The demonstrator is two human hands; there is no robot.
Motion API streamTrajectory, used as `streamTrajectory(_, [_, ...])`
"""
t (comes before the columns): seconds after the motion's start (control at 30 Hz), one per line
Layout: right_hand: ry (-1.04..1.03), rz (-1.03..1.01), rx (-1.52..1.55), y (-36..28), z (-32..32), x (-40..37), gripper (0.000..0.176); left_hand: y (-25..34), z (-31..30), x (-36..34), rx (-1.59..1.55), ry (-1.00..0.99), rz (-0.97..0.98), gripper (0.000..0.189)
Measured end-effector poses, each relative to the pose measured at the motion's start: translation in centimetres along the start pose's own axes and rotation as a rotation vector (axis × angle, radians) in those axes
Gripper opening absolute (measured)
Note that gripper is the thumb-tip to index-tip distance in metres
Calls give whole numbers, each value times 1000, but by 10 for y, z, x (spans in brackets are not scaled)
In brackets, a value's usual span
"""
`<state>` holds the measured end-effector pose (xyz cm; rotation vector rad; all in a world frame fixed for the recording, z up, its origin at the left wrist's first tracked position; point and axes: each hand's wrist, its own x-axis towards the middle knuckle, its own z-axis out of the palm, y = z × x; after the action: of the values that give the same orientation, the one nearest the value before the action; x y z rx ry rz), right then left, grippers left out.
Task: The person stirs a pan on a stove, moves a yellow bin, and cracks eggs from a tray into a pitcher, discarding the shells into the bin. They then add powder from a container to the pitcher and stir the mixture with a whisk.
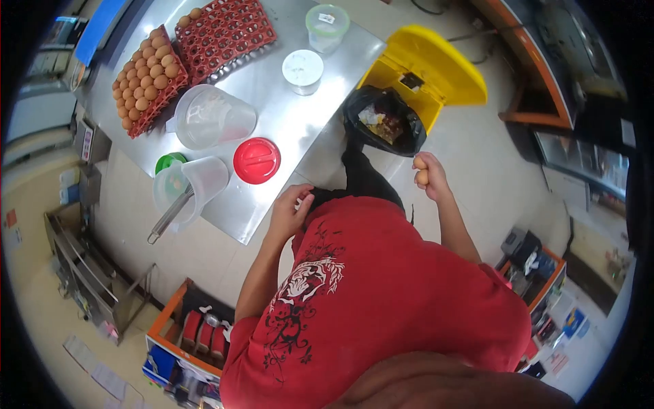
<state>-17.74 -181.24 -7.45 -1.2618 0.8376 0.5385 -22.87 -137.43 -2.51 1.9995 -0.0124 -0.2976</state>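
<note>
My right hand (434,179) is closed around two brown eggs (422,177), held beside the open yellow bin. That bin (430,116) has its lid (446,65) raised and is lined with a black bag (381,140) with rubbish inside. At my waist, my left hand (291,211) hangs close to my dark clothing, fingers loosely curled and apart, with nothing seen in it. On the steel table (286,112) nearest that hand are a round red lid (257,161) and a clear jug (208,178) with a metal-handled whisk or similar tool (170,215) leaning in it.
A larger clear jug (221,123), a green lid or container (169,162), a white-topped tub (302,70) and a green-rimmed tub (327,27) stand on the table. Brown eggs fill one red tray (146,119); the other tray (225,37) holds few. Orange-edged shelving (167,317) stands behind.
</note>
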Motion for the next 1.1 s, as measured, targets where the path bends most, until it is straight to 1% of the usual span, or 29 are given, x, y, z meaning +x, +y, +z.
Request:
streamTrajectory(0.03, [-39,27,-65,-10,-5,25,24,8,9,11,-27,-48,-102,22])
streamTrajectory(0.07, [-80,51,-131,-20,-10,54,23,6,25,24,-84,-49,-154,23])
streamTrajectory(0.13, [-120,69,-313,-30,-29,114,21,-16,70,46,-210,-52,-265,27])
streamTrajectory(0.17, [-142,83,-402,-32,-36,137,20,-31,94,57,-161,-74,-294,29])
streamTrajectory(0.2, [-173,40,-533,-38,-38,154,21,-52,117,74,-110,-102,-316,32])
streamTrajectory(0.27, [-220,-56,-788,-50,-45,182,23,-92,170,105,-188,-121,-457,36])
streamTrajectory(0.3, [-275,-266,-850,-44,-58,202,32,-115,197,117,-242,-134,-546,39])
streamTrajectory(0.37, [-203,-181,-1027,-118,-22,164,41,-163,255,147,-360,-176,-694,44])
streamTrajectory(0.4, [-173,-134,-1115,-156,0,142,45,-180,284,163,-413,-114,-755,48])
streamTrajectory(0.47, [-55,-311,-1230,-198,9,121,57,-219,339,188,-513,-10,-880,59])
streamTrajectory(0.5, [0,-382,-1238,-218,7,114,64,-255,373,198,-465,7,-898,68])
streamTrajectory(0.57, [157,-467,-1334,-234,-5,105,72,-283,418,218,-481,64,-1031,70])
streamTrajectory(0.6, [265,-498,-1415,-242,-10,111,73,-284,427,231,-487,100,-1088,71])
streamTrajectory(0.63, [369,-533,-1497,-250,-15,118,74,-283,437,239,-435,109,-1063,71])
streamTrajectory(0.7, [467,-406,-1624,-251,-33,143,81,-251,424,258,-328,136,-1009,70])
streamTrajectory(0.73, [522,-345,-1678,-248,-41,154,85,-241,421,266,-369,151,-1025,67])
streamTrajectory(0.77, [513,-426,-1669,-241,-44,162,85,-234,416,272,-409,166,-1038,65])
streamTrajectory(0.8, [572,-398,-1664,-238,-40,164,85,-232,416,273,-447,179,-1055,62])
streamTrajectory(0.87, [674,-343,-1649,-228,-26,165,84,-232,414,267,-450,129,-960,57])
streamTrajectory(0.9, [691,-378,-1655,-222,-21,165,84,-234,411,271,-450,114,-902,55])
streamTrajectory(0.97, [722,-438,-1661,-203,-23,166,82,-243,411,275,-405,85,-902,52])
streamTrajectory(1.03, [670,-466,-1756,-196,-47,174,82,-254,413,269,-321,50,-922,49])
streamTrajectory(1.07, [644,-478,-1803,-201,-59,181,82,-258,413,271,-317,124,-863,49])
streamTrajectory(1.1, [571,-575,-2018,-206,-69,185,82,-261,413,267,-310,186,-813,48])
